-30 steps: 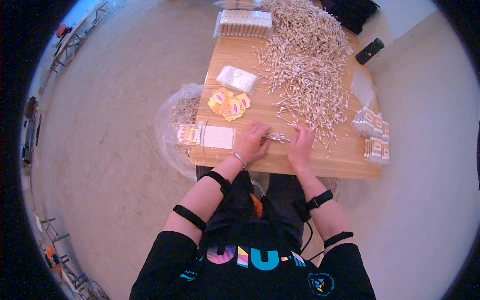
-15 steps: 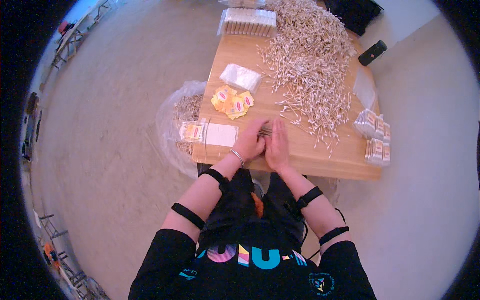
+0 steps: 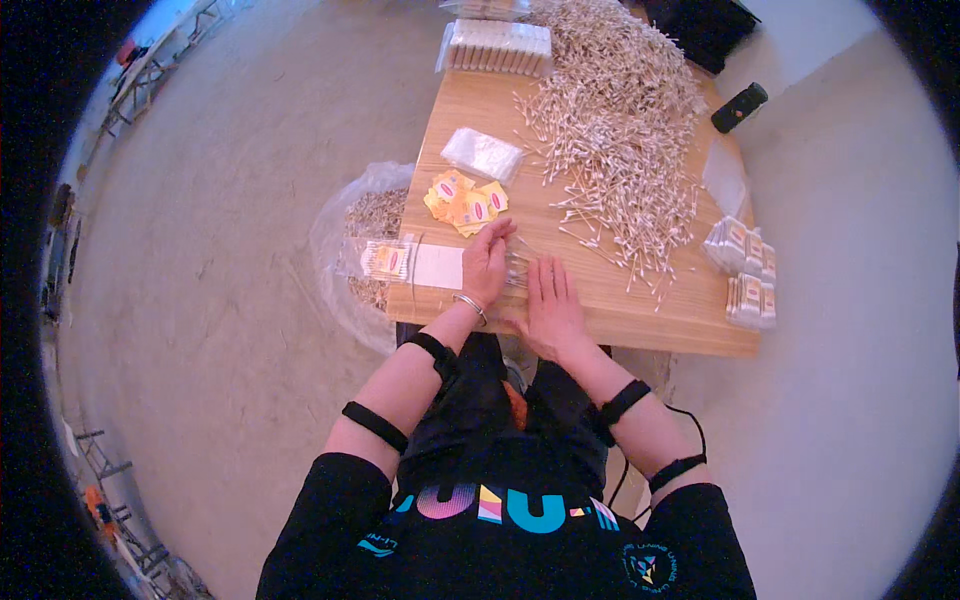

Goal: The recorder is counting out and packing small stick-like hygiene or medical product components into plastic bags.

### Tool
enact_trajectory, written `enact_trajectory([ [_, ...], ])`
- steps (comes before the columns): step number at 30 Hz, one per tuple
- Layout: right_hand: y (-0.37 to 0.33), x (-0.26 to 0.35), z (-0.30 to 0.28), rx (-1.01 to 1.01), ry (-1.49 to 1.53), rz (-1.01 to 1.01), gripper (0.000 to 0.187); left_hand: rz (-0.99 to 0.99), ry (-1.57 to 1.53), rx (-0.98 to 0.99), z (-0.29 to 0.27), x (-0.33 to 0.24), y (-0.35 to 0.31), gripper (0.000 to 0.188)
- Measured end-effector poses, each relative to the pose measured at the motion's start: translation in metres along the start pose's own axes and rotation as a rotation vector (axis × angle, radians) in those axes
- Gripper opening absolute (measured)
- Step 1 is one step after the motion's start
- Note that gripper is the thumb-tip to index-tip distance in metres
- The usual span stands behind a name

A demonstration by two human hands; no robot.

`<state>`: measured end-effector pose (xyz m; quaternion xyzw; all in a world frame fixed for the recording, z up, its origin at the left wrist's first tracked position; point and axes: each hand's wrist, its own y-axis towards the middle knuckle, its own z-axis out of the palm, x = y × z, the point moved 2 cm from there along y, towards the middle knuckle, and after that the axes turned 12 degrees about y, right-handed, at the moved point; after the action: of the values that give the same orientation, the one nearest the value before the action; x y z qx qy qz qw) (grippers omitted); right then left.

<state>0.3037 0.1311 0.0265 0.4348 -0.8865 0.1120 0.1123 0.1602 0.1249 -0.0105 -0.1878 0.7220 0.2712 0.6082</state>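
Observation:
Several cotton swabs [image 3: 516,268] lie on the wooden table [image 3: 620,318] between my two hands, near its front edge. My left hand [image 3: 486,268] stands on its edge against their left side, fingers stretched out. On their right, my right hand [image 3: 556,312] rests flat with its fingers extended and its thumb reaching toward the left hand. Neither hand is closed round anything. A white rectangular pad [image 3: 438,267] sits just left of my left hand. Beyond that hand is a loose stack of yellow cards [image 3: 468,203]. A big heap of cotton swabs [image 3: 630,140] spreads over the table farther back.
A clear bag of swabs with a yellow card [image 3: 385,260] overhangs the left edge, above a large plastic bag [image 3: 335,225]. Clear bags [image 3: 482,155] lie behind the cards. Filled packs [image 3: 750,270] stand at right, bundled packs [image 3: 498,48] at back left, a black cylinder [image 3: 740,107] at back right.
My hands have moved apart from being pressed together round the swabs. The right hand has shifted down and flattened; the swabs now show spread between the hands.

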Motion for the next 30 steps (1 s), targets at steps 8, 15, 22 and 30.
enact_trajectory([
  [8, 0.018, -0.014, -0.001, -0.117, -0.017, 0.053, 0.083, 0.000, 0.089, -0.021, 0.000, -0.003, 0.002, 0.028],
  [15, 0.037, 0.000, 0.001, 0.042, -0.096, 0.062, 0.082, 0.015, 0.147, -0.050, -0.001, -0.002, 0.000, 0.028],
  [22, 0.014, -0.003, 0.007, -0.067, 0.042, -0.074, 0.080, -0.014, 0.168, -0.023, -0.001, -0.010, -0.002, 0.028],
  [30, 0.009, -0.005, 0.009, -0.040, -0.039, -0.066, 0.079, 0.029, 0.186, -0.011, -0.001, -0.012, 0.000, 0.028],
])
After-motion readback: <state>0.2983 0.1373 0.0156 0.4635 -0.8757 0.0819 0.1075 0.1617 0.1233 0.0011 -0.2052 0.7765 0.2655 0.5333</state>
